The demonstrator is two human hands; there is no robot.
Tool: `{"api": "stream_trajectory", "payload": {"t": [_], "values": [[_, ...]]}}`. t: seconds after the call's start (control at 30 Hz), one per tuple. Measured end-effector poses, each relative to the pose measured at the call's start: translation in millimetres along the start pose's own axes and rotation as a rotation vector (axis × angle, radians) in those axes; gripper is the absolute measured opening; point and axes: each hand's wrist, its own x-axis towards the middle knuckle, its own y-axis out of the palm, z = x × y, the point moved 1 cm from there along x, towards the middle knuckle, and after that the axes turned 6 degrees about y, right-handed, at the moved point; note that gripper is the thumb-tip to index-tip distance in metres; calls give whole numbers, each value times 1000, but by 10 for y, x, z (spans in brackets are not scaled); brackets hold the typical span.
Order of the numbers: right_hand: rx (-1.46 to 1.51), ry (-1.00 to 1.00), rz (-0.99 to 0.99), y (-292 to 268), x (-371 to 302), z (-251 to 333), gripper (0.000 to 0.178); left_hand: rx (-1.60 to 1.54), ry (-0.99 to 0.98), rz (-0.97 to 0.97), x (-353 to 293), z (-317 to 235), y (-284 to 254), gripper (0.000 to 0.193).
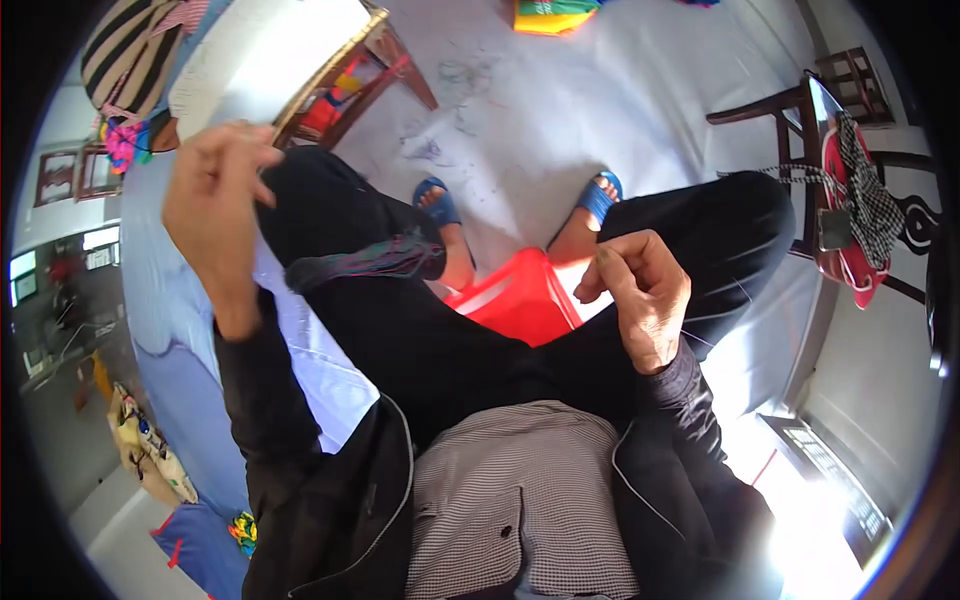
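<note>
I sit on a red plastic stool (515, 300) in black trousers and look down at my lap. My left hand (215, 190) is raised at the upper left with its fingertips pinched together; nothing shows between them. A dark cloth with multicoloured stripes (370, 262) lies over my left thigh, just below and right of that hand. My right hand (640, 290) hovers over my right thigh with thumb and curled fingers closed; anything held is too thin to see. Fine pale threads (735, 300) lie across the trouser leg beside it.
My feet in blue sandals (437, 205) (598, 197) rest on a pale floor sheet. A wooden table (350, 70) stands at the upper left. On the right, a dark wooden chair (790, 110) carries a red bag and checked cloth (860, 200). Yellow-green fabric (550, 15) lies at the top.
</note>
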Motion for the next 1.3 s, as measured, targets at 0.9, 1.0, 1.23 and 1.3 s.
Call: {"api": "stream_trajectory", "payload": {"t": [0.9,1.0,1.23,1.3], "values": [[-3,30,-62,260,-160,153,5,-401,-197,308,-1609,-725,1561,16],[-39,17,-69,268,-162,148,5,-394,-185,303,-1620,-711,1563,15],[-96,1,-98,278,-152,106,5,-376,-162,295,-1634,-698,1566,16],[-79,0,-100,264,-150,82,6,-379,-160,295,-1629,-703,1565,15]]}}
